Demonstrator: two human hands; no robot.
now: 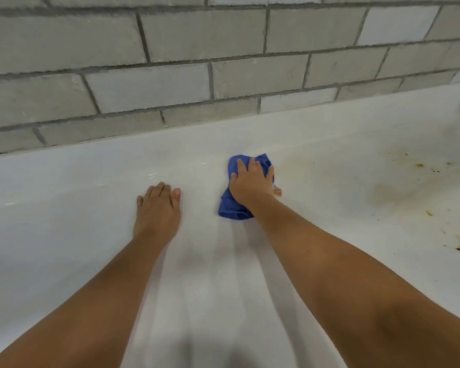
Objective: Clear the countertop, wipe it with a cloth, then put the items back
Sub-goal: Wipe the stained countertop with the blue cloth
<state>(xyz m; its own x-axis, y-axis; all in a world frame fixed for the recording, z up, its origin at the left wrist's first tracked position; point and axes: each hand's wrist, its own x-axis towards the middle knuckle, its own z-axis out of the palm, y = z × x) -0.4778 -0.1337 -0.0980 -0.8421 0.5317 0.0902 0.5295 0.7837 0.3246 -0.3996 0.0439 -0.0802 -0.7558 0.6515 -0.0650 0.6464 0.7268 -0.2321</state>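
We see a glossy white countertop (64, 208). On it lies a crumpled blue cloth (233, 208), and brownish stains (420, 165) mark its right side.

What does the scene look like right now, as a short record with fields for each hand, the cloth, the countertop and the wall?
left hand: flat on the countertop, fingers straight, holding nothing
right hand: pressing the blue cloth, fingers spread
blue cloth: bunched, partly under the right hand
stains: brown spots on the countertop, right of the cloth
wall: grey brick behind the countertop
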